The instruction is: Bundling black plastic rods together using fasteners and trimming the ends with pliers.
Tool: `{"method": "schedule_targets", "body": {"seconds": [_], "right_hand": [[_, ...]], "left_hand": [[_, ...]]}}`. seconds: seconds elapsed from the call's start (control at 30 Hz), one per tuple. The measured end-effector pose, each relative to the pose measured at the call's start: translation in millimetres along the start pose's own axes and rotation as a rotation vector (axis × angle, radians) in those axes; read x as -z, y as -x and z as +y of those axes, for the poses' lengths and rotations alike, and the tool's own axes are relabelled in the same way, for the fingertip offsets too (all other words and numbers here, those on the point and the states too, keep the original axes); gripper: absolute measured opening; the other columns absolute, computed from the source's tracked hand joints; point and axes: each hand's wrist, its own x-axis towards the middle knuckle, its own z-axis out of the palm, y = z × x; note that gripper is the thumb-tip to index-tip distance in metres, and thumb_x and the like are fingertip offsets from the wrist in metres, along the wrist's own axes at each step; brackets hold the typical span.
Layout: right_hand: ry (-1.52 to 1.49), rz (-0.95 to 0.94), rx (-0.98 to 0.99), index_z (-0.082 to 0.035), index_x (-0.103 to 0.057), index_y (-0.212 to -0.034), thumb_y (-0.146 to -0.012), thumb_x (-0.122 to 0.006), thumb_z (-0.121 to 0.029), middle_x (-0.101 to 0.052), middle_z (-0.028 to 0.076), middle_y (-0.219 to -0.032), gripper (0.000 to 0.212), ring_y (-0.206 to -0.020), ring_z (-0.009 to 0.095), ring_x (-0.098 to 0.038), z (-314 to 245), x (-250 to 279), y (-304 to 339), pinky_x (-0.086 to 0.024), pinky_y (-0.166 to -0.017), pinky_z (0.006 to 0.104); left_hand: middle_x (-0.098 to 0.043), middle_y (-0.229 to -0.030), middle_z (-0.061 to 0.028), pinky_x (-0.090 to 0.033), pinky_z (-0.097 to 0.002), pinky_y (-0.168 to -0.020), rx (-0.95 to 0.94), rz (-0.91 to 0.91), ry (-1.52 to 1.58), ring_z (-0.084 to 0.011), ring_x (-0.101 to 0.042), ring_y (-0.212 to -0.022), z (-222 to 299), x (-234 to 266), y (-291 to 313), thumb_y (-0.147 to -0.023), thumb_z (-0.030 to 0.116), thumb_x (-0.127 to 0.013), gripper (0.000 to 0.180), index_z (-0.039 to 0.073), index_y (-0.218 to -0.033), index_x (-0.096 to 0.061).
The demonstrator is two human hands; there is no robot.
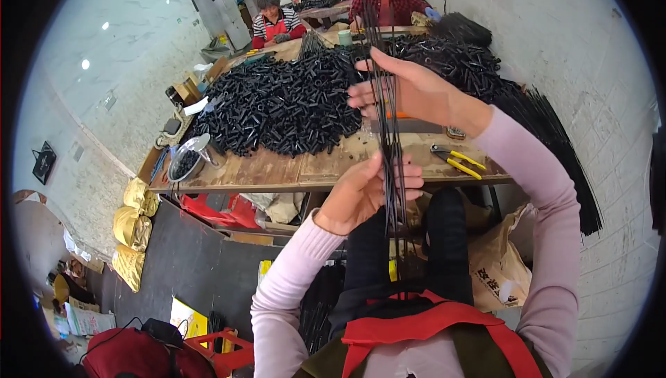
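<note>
A loose bundle of long thin black rods (393, 135) stands upright in front of me, over the table's near edge. My left hand (364, 190) is curled round its lower part, thumb on the near side. Higher up, my right hand (409, 90) lies against the rods with its fingers stretched out and its thumb raised; the rods cross in front of its palm and fingers. The rods' lower ends hang above my lap. Behind them a large heap of short black tubes (284, 104) covers the wooden table (270, 170).
Pliers with yellow handles (461, 161) lie right of the rods. More long black rods (562, 149) overhang the table's right side. A metal container (187, 163) with small black parts stands at the left edge. Several people work farther back. Golden sacks (132, 229) stand on the floor left.
</note>
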Motion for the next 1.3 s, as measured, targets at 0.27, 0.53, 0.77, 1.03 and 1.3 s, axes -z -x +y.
{"method": "schedule_targets", "body": {"seconds": [0.27, 0.53, 0.77, 1.03, 1.3], "right_hand": [[0.663, 0.363, -0.048, -0.005, -0.057, -0.092, -0.098, -0.055, -0.042, -0.059, 0.003, -0.071, 0.038, -0.054, 0.010, -0.054, -10, 20, 68, -0.038, -0.045, 0.0235], [1.115, 0.315, 0.118, -0.004, -0.058, -0.083, -0.094, -0.064, -0.030, -0.050, -0.004, -0.055, 0.029, -0.044, 0.003, -0.041, 6, -7, 69, -0.030, -0.041, 0.0217], [1.085, 0.119, 0.027, -0.004, -0.070, -0.091, -0.090, -0.065, -0.026, -0.065, 0.004, -0.069, 0.023, -0.059, 0.007, -0.060, 12, 1, 48, -0.043, -0.050, 0.0219], [0.360, 0.562, 0.852, -0.007, -0.056, -0.087, -0.099, -0.055, -0.030, -0.054, -0.003, -0.071, 0.025, -0.048, 0.002, -0.041, -163, 76, 100, -0.031, -0.039, 0.0179], [0.625, 0.485, 0.516, -0.007, -0.064, -0.093, -0.093, -0.063, -0.025, -0.060, -0.002, -0.075, 0.017, -0.048, 0.002, -0.043, -65, 100, 75, -0.032, -0.042, 0.0193]], "left_hand": [[-0.053, -0.132, -0.0208, -0.048, -0.0429, -0.101, -0.056, 0.096, -0.136, -0.0286, -0.057, -0.119, -22, -17, -4, -0.102, 0.020, -0.049, 0.049, -0.006, -0.140, -0.035], [-0.052, -0.131, -0.0220, -0.047, -0.0415, -0.104, -0.065, 0.066, -0.046, -0.0292, -0.055, -0.121, -25, -19, -15, -0.100, 0.013, -0.050, 0.048, -0.006, -0.141, -0.033], [-0.054, -0.130, -0.0204, -0.047, -0.0422, -0.102, -0.076, 0.089, -0.092, -0.0294, -0.056, -0.120, -28, -20, -17, -0.100, 0.016, -0.051, 0.048, -0.005, -0.141, -0.036], [-0.060, -0.119, -0.0154, -0.052, -0.0340, -0.092, -0.047, 0.209, -0.102, -0.0219, -0.064, -0.104, -26, -6, -15, -0.097, 0.025, -0.060, 0.051, -0.003, -0.135, -0.041], [-0.065, -0.106, -0.0125, -0.056, -0.0374, -0.088, -0.086, 0.272, -0.175, -0.0216, -0.066, -0.099, -23, -8, -19, -0.101, 0.020, -0.052, 0.034, -0.002, -0.127, -0.050]]}}
